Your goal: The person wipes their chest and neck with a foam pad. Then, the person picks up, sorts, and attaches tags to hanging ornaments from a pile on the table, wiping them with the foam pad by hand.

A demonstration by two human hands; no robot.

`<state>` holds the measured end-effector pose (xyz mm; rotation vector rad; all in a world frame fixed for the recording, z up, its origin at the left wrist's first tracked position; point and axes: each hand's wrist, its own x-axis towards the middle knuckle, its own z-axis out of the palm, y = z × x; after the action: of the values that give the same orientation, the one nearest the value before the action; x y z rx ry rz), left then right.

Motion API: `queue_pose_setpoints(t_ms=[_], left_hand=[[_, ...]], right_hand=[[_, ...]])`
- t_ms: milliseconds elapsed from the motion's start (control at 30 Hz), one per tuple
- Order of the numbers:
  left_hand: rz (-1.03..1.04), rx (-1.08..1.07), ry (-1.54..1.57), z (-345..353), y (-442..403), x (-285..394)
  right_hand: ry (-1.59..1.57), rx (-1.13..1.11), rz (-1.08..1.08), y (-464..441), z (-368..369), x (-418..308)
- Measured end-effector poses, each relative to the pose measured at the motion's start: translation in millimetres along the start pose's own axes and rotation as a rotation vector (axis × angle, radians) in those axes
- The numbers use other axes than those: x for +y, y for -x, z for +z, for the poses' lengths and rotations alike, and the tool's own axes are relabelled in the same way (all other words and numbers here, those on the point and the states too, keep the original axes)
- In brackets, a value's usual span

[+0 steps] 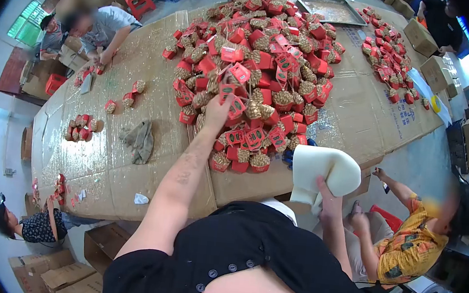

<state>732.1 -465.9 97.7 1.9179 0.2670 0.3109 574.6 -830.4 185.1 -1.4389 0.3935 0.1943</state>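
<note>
A large heap of red and gold pinecone-like ornaments (262, 61) with red printed tags lies in front of me. My left hand (218, 113) reaches to the near-left side of the heap, its fingers closed on a red tag (227, 91); the fingertips are partly hidden. My right hand (327, 194) grips a folded white soft sheet (328, 166) by its lower part, with the thumb in front, at the table's near edge. Something blue (288, 158) shows beside the sheet, mostly covered.
The cardboard-covered table (155, 88) also bears a smaller heap (387, 56), a metal tray (329, 10), a grey rag (138, 142) and a few loose ornaments (81, 127). A person in a yellow shirt (414, 243) sits close at right; others work at the left edges.
</note>
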Motion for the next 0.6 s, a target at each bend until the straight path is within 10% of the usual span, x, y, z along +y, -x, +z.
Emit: queue_pose_setpoints(t_ms=[300,400,467,600], left_hand=[[0.090,-0.130,0.204,-130.6,-85.6,178.4],[0.023,-0.217,-0.036,-148.7,-93.5,238.5],[0.194,-0.089,-0.719,-158.8,-90.7,259.3],[0.063,-0.265,-0.142,-173.7,-82.2,254.1]], right_hand=[[-0.147,0.065,-0.067,-38.1,13.6,-22.1],[-0.136,0.064,-0.108,-52.5,20.6,-25.3],[-0.155,0.034,-0.147,-59.7,24.2,-24.7],[-0.059,-0.017,-0.147,-73.6,30.7,-23.4]])
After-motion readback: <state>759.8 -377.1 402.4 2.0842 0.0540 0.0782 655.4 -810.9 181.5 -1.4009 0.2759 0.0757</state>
